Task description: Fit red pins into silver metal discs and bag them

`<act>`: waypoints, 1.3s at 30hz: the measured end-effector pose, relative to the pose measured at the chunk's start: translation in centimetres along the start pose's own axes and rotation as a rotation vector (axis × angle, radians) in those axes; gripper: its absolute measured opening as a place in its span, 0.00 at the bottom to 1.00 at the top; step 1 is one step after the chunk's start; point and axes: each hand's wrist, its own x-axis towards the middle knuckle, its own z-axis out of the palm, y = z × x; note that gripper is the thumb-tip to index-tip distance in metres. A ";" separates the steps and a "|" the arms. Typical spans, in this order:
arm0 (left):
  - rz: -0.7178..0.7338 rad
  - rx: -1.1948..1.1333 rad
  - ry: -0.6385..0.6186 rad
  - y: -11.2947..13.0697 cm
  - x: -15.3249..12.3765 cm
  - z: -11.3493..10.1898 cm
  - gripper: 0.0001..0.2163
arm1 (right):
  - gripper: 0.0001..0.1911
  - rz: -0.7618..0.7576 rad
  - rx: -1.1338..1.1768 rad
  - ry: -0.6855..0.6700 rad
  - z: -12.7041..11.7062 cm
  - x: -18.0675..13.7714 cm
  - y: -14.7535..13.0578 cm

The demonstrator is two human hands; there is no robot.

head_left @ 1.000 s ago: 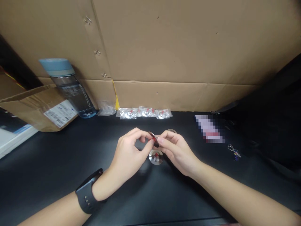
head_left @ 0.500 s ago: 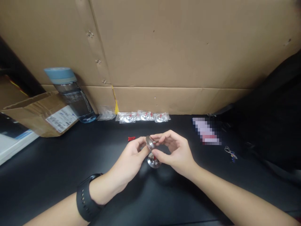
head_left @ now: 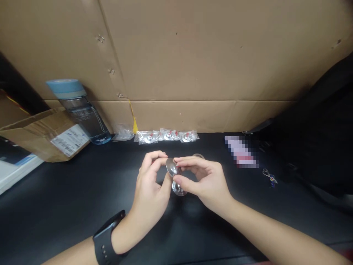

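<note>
Both my hands meet over the middle of the dark table around a shiny domed metal disc with a bit of red, which looks like a finger cymbal (head_left: 171, 167). My right hand (head_left: 206, 176) pinches its right side between thumb and fingers. The curled fingers and thumb of my left hand (head_left: 151, 180) are at its left edge. Below it shows a second finger cymbal (head_left: 179, 189), partly covered by the right thumb. A pale curved rim (head_left: 199, 156) peeks out behind my right hand; the rest is hidden.
Several metal discs with red bits lie in clear plastic bags (head_left: 168, 135) along the cardboard wall (head_left: 209, 66). A blue-lidded bottle (head_left: 82, 110) and a paper bag (head_left: 35, 130) stand left. A blurred-out item (head_left: 241, 152), a small keyring (head_left: 271, 178) and a black bag (head_left: 322, 129) are right.
My left hand has turned more upright, its fingers raised, and now hides the small red item behind it. The held cymbal has tilted, showing more of its face. The view has shifted slightly.
</note>
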 end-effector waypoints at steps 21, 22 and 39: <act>0.328 0.074 -0.028 -0.6 1.2 -0.5 0.16 | 0.21 0.229 0.178 -0.265 -2.9 1.6 -0.9; 0.293 0.048 -0.038 -0.7 1.1 -0.4 0.16 | 0.21 0.229 0.133 -0.313 -3.4 1.8 -0.9; 0.116 -0.167 -0.093 -1.6 0.4 0.0 0.08 | 0.07 -0.070 -0.235 -0.398 -4.5 2.1 -1.1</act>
